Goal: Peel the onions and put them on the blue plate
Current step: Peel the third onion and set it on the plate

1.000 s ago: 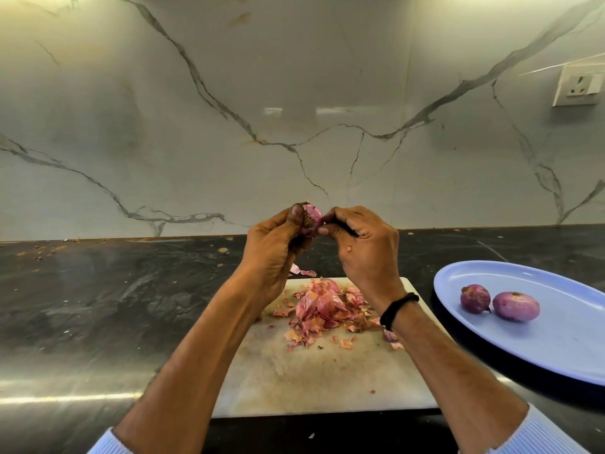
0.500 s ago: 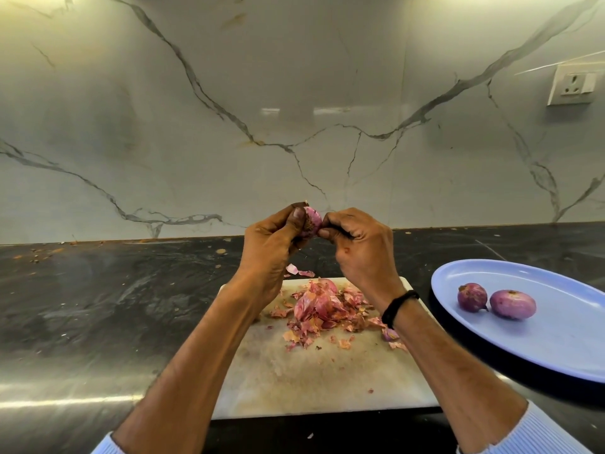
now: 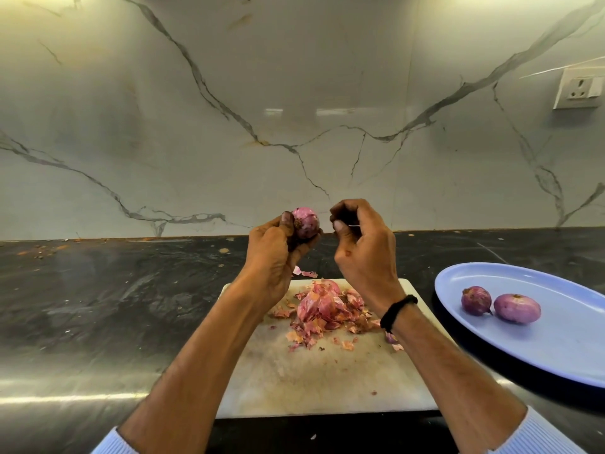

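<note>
Now against earlier: the hands have parted. A moment ago the right hand's fingertips met the onion in the left hand; a clear gap now lies between them, and more of the onion shows.
Onion [image 3: 305, 222]: sits at the top of the left hand's grip, above the far edge of the board and well apart from the blue plate. Its skin is purple-pink, with a brownish end turned toward the thumb.
Left hand [image 3: 271, 253]: raised above the counter, wrist bent back, fingers curled round the onion from below and behind, thumb pressed on its left side.
Right hand [image 3: 360, 250]: raised level with the left and just beside the onion without touching it. Its fingers are curled tight, the thumb tip against the forefinger. Something dark shows inside the curl; whether it pinches a scrap of peel cannot be told.
Wristband [image 3: 397, 312]: black, round the right wrist.
Blue plate [image 3: 540, 348]: on the counter to the right of the board, bearing two peeled onions [image 3: 516, 308] that lie side by side and touch.
Board [image 3: 311, 381]: pale, under both forearms, with a heap of peel [image 3: 327, 309] on its far half.
Counter [image 3: 98, 306]: dark stone, with a few scraps of peel just beyond the board.
Sleeves: light blue, at the bottom edge.
</note>
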Action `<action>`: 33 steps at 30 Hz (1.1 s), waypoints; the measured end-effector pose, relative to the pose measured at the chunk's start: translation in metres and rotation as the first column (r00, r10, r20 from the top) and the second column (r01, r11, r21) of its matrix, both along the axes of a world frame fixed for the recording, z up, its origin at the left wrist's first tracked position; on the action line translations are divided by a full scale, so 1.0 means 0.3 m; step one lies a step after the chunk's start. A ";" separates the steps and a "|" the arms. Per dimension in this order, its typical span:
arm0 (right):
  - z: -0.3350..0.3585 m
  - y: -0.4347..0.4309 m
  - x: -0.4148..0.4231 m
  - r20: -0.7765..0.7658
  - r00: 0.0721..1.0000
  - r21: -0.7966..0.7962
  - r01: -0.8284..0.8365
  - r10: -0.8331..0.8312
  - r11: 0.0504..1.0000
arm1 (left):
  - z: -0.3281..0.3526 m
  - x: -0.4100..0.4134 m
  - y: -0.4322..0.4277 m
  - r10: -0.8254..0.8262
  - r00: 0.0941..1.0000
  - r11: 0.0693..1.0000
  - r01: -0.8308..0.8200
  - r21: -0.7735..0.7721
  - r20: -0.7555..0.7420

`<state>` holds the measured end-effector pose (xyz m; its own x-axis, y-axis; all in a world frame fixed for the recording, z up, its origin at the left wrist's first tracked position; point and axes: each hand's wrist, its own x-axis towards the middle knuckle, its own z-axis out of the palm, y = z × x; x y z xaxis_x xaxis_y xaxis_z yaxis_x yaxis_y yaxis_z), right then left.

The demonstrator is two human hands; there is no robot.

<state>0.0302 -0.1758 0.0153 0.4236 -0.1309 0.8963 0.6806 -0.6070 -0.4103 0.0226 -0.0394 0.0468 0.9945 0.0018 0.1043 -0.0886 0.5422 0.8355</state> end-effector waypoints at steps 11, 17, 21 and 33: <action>-0.002 0.002 0.009 0.059 0.998 -0.032 0.004 -0.002 0.999 | -0.010 -0.007 -0.010 -0.047 0.995 0.995 0.040 0.087 0.085; -0.010 0.003 0.012 0.099 0.993 -0.075 0.076 -0.069 0.994 | -0.028 0.004 -0.010 -0.051 0.988 0.989 0.030 0.144 0.143; -0.017 0.003 0.022 0.107 0.985 -0.117 0.144 -0.132 0.983 | -0.035 0.014 -0.014 -0.021 0.985 0.979 -0.015 0.205 0.174; -0.042 0.027 0.029 0.053 0.995 -0.247 0.091 -0.080 0.965 | -0.040 0.030 -0.008 0.100 0.980 0.977 -0.129 0.168 0.170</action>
